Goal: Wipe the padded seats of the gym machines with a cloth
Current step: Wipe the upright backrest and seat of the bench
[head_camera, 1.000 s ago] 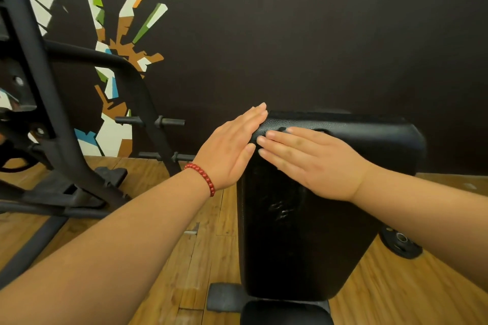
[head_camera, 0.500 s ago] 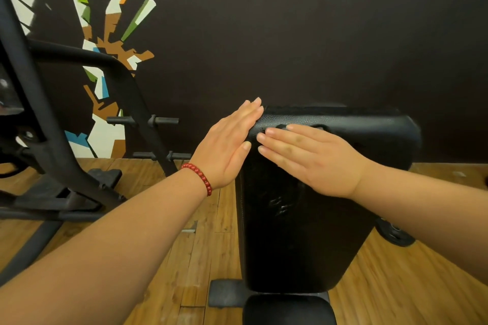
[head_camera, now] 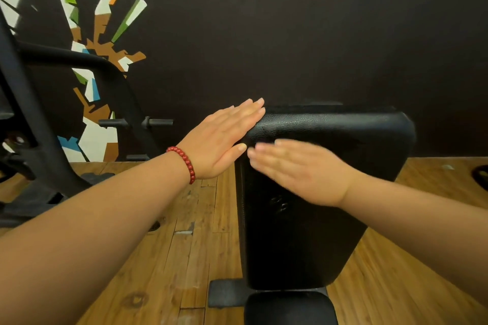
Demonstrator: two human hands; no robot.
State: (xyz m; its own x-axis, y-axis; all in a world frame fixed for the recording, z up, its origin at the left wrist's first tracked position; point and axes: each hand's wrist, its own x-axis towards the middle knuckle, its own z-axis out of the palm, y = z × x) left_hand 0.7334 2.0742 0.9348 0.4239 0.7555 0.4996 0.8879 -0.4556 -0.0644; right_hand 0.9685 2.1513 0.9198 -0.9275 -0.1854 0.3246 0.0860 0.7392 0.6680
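Near the dark wall [head_camera: 290,21], a black pad [head_camera: 303,240] stands up tall over the wood floor [head_camera: 184,258]. The left hand [head_camera: 221,145] lies flat on the pad's top left corner. Its fingers are straight and together, and it holds nothing. A red bead band [head_camera: 184,161] sits on that wrist. The right hand [head_camera: 298,169] is flat too, palm down over the pad's front, fingers pointing left. It is blurry and holds nothing.

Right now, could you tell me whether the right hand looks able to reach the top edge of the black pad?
Probably yes: the right hand lies flat over the black pad just below its top edge, nothing between; the left hand rests at the pad's left corner, aside.
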